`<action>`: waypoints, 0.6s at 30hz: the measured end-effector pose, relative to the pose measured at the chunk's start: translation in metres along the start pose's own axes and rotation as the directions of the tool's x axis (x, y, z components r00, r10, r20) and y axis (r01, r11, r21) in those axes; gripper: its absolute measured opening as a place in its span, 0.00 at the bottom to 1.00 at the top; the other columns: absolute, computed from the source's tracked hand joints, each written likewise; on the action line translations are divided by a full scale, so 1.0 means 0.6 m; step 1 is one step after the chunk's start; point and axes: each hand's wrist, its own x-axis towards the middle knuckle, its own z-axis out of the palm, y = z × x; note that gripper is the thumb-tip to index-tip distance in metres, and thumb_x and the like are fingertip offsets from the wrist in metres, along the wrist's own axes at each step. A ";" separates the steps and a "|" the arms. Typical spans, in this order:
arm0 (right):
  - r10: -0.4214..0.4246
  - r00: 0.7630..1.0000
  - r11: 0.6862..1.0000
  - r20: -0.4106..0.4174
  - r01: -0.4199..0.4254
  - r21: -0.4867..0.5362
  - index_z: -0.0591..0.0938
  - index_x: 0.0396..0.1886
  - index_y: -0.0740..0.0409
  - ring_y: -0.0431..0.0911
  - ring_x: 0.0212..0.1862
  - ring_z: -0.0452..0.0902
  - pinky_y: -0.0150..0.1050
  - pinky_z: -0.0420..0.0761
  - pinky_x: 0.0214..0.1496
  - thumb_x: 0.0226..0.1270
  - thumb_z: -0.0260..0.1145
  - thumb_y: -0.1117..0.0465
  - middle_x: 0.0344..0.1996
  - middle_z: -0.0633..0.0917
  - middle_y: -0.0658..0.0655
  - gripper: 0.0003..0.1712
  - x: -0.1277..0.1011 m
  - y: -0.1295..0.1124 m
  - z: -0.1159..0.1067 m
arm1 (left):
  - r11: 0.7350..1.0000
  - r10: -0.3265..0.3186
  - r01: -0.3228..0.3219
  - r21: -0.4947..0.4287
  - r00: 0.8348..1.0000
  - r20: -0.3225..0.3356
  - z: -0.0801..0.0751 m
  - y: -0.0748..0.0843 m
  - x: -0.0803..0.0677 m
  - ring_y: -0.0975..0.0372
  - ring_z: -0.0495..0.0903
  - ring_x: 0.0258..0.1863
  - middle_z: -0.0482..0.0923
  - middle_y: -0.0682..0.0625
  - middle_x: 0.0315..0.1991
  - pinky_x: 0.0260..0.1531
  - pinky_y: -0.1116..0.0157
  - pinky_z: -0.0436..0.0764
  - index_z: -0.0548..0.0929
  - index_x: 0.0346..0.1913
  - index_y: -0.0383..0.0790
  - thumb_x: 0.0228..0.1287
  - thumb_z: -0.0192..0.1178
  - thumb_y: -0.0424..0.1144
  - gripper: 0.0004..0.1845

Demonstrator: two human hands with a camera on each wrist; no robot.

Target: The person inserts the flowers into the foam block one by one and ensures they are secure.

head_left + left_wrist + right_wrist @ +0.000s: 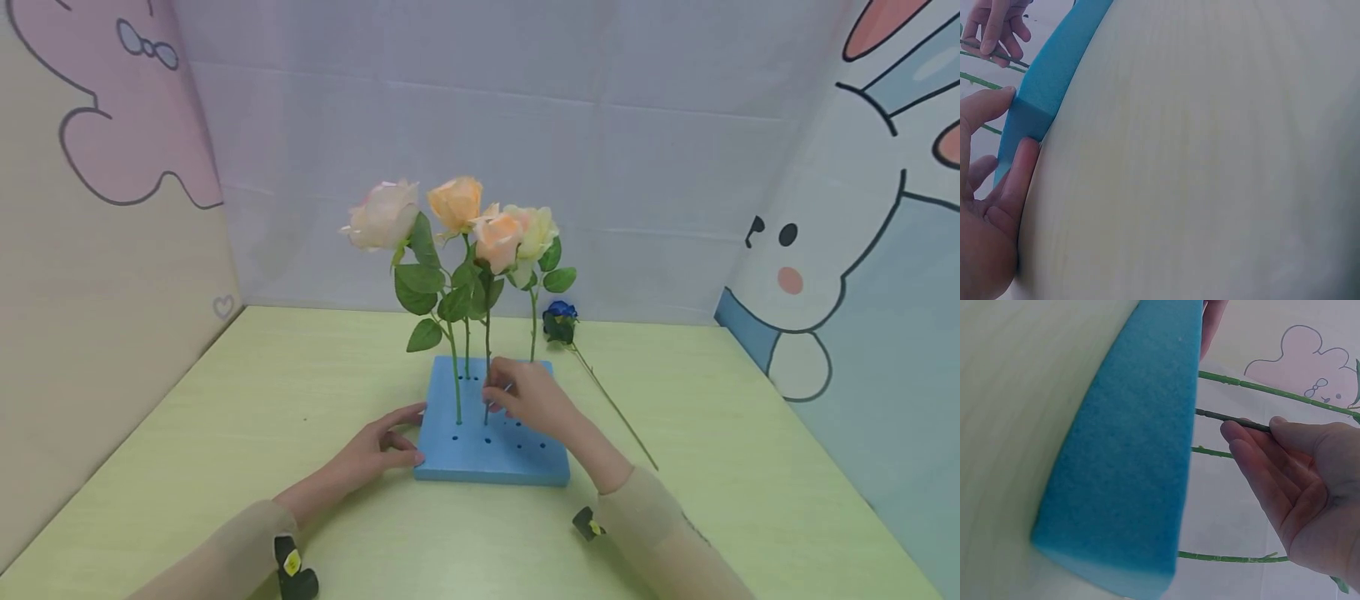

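My right hand point(536, 400) pinches the dark stem of a peach rose point(498, 243) between thumb and fingers, low over a blue foam block point(457, 462) with rows of holes. The stem's lower end meets the block's top, as the dark stem point(1213, 415) also shows in the right wrist view. My left hand point(367, 454) lies at the block's left side, thumb and fingers touching its edge. Around the held flower, a pale pink rose point(386, 217), an orange rose point(456, 202) and a pale yellow rose point(536, 242) stand upright on green stems.
A blue rose point(560, 321) lies on the table point(187, 450) behind and right of the block, its long stem slanting toward the front right. A pale curtain point(487, 100) hangs at the back. Cartoon-printed panels flank the table on both sides.
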 end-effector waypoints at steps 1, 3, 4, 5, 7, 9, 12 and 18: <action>-0.004 1.000 1.000 0.000 0.004 -0.001 0.78 0.33 0.56 0.48 0.30 0.87 0.29 0.80 0.27 0.70 0.63 0.64 0.31 0.89 0.56 0.04 0.000 0.000 0.000 | 1.000 0.002 -0.002 0.001 1.000 -0.001 0.000 0.000 0.000 0.62 0.81 0.47 0.67 0.39 0.71 0.46 0.66 0.76 0.62 0.76 0.49 0.61 0.69 0.46 0.41; -0.011 1.000 1.000 0.000 0.011 -0.003 0.78 0.32 0.56 0.48 0.30 0.87 0.29 0.80 0.26 0.70 0.64 0.64 0.31 0.89 0.56 0.05 0.001 0.000 0.001 | 1.000 0.002 -0.002 0.000 1.000 -0.006 0.000 0.002 -0.002 0.62 0.81 0.47 0.67 0.39 0.71 0.45 0.66 0.77 0.62 0.76 0.48 0.61 0.69 0.46 0.41; -0.012 1.000 1.000 0.000 0.012 -0.006 0.78 0.32 0.56 0.48 0.30 0.87 0.29 0.80 0.26 0.70 0.64 0.64 0.31 0.89 0.56 0.05 0.001 0.000 0.001 | 1.000 0.001 -0.001 0.002 1.000 -0.006 0.000 0.002 -0.002 0.62 0.81 0.47 0.67 0.39 0.71 0.45 0.66 0.77 0.62 0.76 0.48 0.61 0.69 0.46 0.41; -0.013 1.000 1.000 0.000 0.013 -0.005 0.78 0.32 0.56 0.47 0.30 0.87 0.29 0.80 0.26 0.70 0.64 0.64 0.31 0.89 0.56 0.05 0.001 0.001 0.001 | 1.000 0.002 -0.002 0.005 1.000 -0.004 0.001 0.002 -0.001 0.61 0.81 0.47 0.67 0.39 0.71 0.45 0.66 0.77 0.62 0.76 0.48 0.61 0.69 0.45 0.41; -0.012 1.000 1.000 0.002 0.012 -0.009 0.77 0.32 0.56 0.47 0.30 0.87 0.29 0.80 0.26 0.70 0.64 0.64 0.31 0.89 0.55 0.05 0.002 0.001 0.002 | 1.000 -0.002 0.002 0.008 1.000 -0.008 0.001 0.001 -0.001 0.60 0.81 0.47 0.67 0.40 0.71 0.46 0.65 0.77 0.62 0.75 0.49 0.61 0.69 0.46 0.41; -0.009 1.000 1.000 0.006 0.009 -0.013 0.77 0.32 0.56 0.46 0.30 0.87 0.29 0.80 0.27 0.70 0.64 0.64 0.31 0.89 0.55 0.06 0.003 0.002 0.001 | 1.000 -0.005 0.005 0.011 1.000 -0.008 0.002 0.001 -0.001 0.59 0.81 0.47 0.67 0.40 0.71 0.46 0.64 0.77 0.63 0.75 0.50 0.61 0.69 0.46 0.41; 0.007 1.000 1.000 0.016 -0.006 -0.016 0.77 0.31 0.56 0.46 0.30 0.87 0.29 0.80 0.27 0.70 0.64 0.63 0.31 0.90 0.55 0.06 0.004 0.003 0.001 | 1.000 0.000 0.000 0.011 1.000 -0.006 0.003 -0.001 0.000 0.58 0.81 0.48 0.68 0.40 0.71 0.46 0.63 0.77 0.62 0.75 0.50 0.61 0.69 0.46 0.41; 0.020 0.999 1.000 0.029 -0.020 -0.005 0.77 0.32 0.56 0.46 0.30 0.87 0.30 0.81 0.27 0.70 0.64 0.63 0.31 0.90 0.55 0.06 0.004 0.004 0.000 | 1.000 0.007 -0.007 0.008 1.000 0.000 0.003 -0.002 0.001 0.58 0.81 0.48 0.68 0.39 0.70 0.46 0.64 0.77 0.63 0.75 0.49 0.60 0.69 0.46 0.41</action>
